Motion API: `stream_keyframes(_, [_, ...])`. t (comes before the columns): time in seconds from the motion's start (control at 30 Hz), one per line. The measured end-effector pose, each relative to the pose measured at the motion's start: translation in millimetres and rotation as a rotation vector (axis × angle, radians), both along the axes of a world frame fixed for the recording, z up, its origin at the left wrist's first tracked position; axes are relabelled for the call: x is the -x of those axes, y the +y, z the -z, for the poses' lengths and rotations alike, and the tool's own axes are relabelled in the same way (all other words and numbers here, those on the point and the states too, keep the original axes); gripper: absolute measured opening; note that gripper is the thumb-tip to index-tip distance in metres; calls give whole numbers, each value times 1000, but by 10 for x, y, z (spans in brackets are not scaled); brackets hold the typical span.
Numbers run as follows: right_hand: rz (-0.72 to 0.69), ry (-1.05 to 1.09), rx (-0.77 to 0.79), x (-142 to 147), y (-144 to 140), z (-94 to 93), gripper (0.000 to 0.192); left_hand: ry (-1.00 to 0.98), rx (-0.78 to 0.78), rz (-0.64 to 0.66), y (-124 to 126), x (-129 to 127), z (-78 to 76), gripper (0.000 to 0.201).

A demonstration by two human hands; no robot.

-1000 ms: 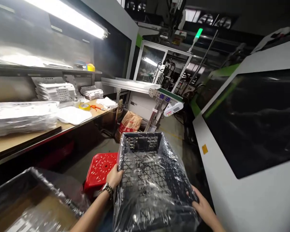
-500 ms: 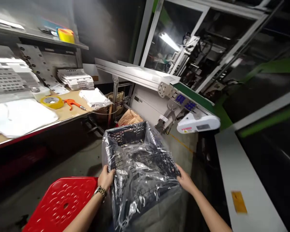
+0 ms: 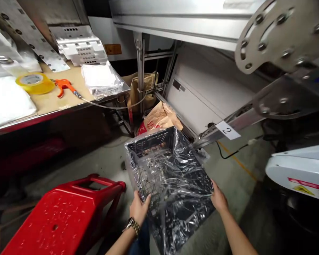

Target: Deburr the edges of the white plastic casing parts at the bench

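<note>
A black plastic crate [image 3: 151,140] lined with a clear plastic bag [image 3: 172,184] is held low in front of me, tilted. My left hand [image 3: 140,209], with a watch on the wrist, grips its left rim, thumb over the edge. On the opposite side, my right hand [image 3: 218,196] is closed round the right rim; its fingers are partly hidden behind the crate. The film lies loose and crumpled inside and hangs over the sides. Through it the lattice walls show, and no goods can be made out within.
A red stool [image 3: 58,216] stands at my left. Behind the crate lie brown paper sacks [image 3: 162,117]. The workbench [image 3: 77,95] carries yellow tape [image 3: 33,83], an orange air gun [image 3: 63,85] and bagged white sheets [image 3: 99,78]. A conveyor frame [image 3: 191,32] overhangs at the right.
My view has moved closer to the conveyor and the paper sacks and tilted down. Both hands have kept their grip on the crate, which has come nearer to the sacks.
</note>
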State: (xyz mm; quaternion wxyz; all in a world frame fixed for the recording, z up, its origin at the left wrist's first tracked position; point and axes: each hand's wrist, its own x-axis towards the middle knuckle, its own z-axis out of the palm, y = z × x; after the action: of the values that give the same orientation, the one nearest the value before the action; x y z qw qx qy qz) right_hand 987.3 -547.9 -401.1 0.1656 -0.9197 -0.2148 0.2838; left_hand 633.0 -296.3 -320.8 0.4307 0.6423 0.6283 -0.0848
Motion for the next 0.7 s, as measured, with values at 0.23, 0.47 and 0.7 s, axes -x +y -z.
stream_keyframes(0.23, [-13, -161, -66, 114, 484, -255, 87, -114, 29, 29, 292, 358, -111, 41])
stream_keyframes(0.47, [-419, 215, -144, 1587, 1319, -119, 42, 233, -335, 92, 1969, 1235, -132, 30])
stream_keyframes(0.7, [-310, 387, 77, 1937, 1713, 120, 29, 710, -327, 354, 4286, 1639, -27, 31])
